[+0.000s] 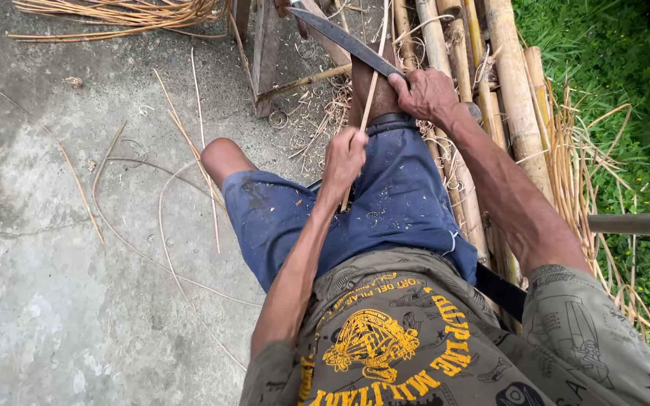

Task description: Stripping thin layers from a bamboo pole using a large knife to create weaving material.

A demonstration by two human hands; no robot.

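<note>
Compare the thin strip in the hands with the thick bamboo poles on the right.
The strip is slender and flat; the bamboo poles are thick and round. The strip is held by the left hand against the knife in the right hand; the poles lie untouched. Both are pale tan.

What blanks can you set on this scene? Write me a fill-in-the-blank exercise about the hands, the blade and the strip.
1. The right hand grips the handle of a long ____.
2. The left hand pinches a thin bamboo strip that runs under the ____.
3. The person's shorts are ____ in colour.
4. The bamboo poles lie beside green ____ at the right edge.

Missing words: knife; blade; blue; grass
</note>
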